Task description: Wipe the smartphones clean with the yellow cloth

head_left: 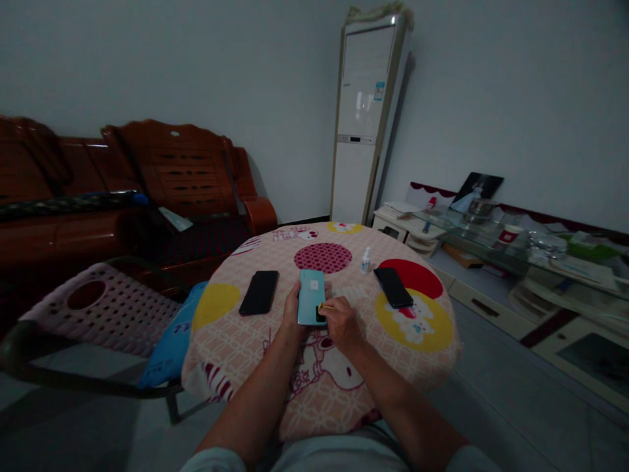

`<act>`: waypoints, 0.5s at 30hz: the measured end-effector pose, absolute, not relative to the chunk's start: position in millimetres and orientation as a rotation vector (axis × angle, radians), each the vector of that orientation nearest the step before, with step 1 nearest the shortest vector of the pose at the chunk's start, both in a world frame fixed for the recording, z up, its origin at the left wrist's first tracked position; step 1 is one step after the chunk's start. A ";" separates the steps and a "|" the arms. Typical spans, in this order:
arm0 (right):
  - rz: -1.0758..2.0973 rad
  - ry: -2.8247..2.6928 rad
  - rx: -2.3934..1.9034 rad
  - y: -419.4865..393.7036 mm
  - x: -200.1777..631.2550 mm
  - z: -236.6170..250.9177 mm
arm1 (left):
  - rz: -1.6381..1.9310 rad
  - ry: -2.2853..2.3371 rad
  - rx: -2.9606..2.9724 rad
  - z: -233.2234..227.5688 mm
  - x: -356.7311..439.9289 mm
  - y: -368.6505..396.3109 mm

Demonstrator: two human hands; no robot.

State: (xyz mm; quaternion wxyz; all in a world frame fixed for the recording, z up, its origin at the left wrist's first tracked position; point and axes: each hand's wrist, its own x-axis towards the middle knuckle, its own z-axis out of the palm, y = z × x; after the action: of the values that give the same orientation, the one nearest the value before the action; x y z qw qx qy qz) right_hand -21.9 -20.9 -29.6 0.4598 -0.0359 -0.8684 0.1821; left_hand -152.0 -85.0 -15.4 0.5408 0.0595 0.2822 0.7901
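Teal phone (pixel 311 296): back up, mid-surface (pixel 275 367), toward its near edge.
Left hand (pixel 293 308): closed around its left side.
Right hand (pixel 340 321): pinches a thin yellow pick (pixel 325 306) at the camera corner.
Risk: pick likely slips, scratching the lens.

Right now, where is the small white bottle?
In the head view, the small white bottle stands on the round table, right of centre, between the held teal phone and the right black phone.

Teal phone (pixel 311 296), back up, held
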 end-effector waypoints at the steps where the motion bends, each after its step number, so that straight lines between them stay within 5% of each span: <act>1: 0.451 -2.143 -0.095 -20.8 -21.4 -29.3 | 1.884 0.672 0.140 -15.5 -152.3 -84.7; 15: 0.460 -2.132 -0.076 -20.7 -21.9 -29.7 | 1.881 0.637 0.133 -12.7 -149.9 -86.3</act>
State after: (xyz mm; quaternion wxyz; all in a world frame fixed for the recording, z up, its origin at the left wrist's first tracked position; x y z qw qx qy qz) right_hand -21.9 -20.7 -29.7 0.4616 -0.0309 -0.8666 0.1870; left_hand -149.9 -86.3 -12.7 0.5444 0.0559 0.2685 0.7927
